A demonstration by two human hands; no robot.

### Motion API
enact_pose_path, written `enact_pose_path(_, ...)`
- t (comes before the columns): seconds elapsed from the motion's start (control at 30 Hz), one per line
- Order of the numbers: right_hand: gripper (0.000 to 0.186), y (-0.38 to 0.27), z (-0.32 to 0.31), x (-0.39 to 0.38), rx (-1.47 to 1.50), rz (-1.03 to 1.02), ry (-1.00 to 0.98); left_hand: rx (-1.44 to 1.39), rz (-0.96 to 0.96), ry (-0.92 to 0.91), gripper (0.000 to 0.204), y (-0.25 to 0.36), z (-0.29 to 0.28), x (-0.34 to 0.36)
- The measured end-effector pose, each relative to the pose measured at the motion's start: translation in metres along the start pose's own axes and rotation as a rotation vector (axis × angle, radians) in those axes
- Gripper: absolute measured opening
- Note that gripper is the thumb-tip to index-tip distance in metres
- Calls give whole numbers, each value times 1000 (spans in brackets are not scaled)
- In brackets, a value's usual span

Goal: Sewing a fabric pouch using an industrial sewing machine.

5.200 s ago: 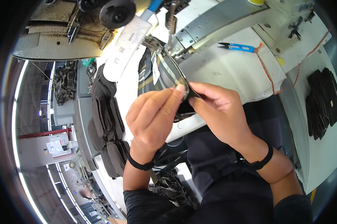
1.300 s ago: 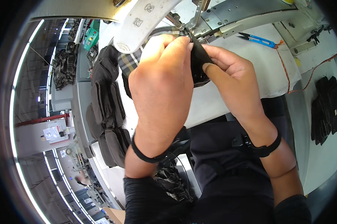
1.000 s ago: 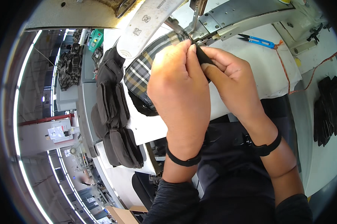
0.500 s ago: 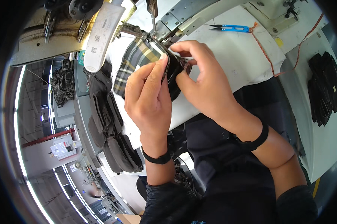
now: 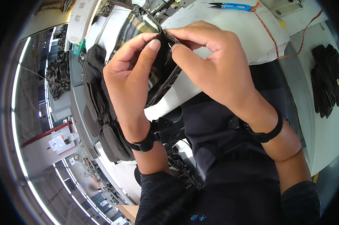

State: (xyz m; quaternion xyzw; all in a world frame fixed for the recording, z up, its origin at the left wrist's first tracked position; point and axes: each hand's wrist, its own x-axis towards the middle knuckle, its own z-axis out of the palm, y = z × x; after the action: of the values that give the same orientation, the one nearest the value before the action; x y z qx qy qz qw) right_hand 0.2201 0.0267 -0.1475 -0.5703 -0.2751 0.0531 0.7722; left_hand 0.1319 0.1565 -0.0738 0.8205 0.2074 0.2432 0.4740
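Note:
A plaid fabric piece (image 5: 136, 28) in yellow, grey and white lies curved at the sewing machine, its dark inner side turned toward me. Its folded shape resembles a cap, though I cannot be sure. With thumb and fingertips close together, my left hand (image 5: 126, 77) pinches the upper edge of the fabric. Just to the right, my right hand (image 5: 223, 62) grips the same edge between thumb and forefinger. A small light bit shows by the right thumb, too small to name. The fingers hide part of the edge.
The sewing machine's white arm (image 5: 81, 18) stands at upper left. Blue thread snips (image 5: 231, 6) on an orange cord (image 5: 267, 32) lie on the white worktop (image 5: 248, 41). Dark padded fabric pieces (image 5: 98, 93) are piled at left; a dark stack (image 5: 327, 80) lies far right.
The view has shifted, so the machine and snips sit higher. The fabric is opened more toward me, showing its dark inside. My left hand's thumb has turned up, and both hands' fingertips are nearer each other.

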Motion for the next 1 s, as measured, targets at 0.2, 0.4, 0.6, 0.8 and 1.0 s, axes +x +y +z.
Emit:
enact_pose_path(0.2,31,-3,3,-4,24,32,-3,33,-8,-42,20,0,-5,-1)
enact_pose_path(0.4,30,-14,-3,-3,-26,83,-65,94,36,63,18,4,6,-9)
enact_pose_path(0.6,31,-21,1,-4,18,136,-72,324,296,76,17,10,10,-13)
enact_pose_path(0.8,31,-16,1,-2,39,118,-59,449,369,94,16,18,16,-17)
enact_pose_path(1.0,30,-21,4,-6,228,197,-72,574,383,116,16,26,21,-25)
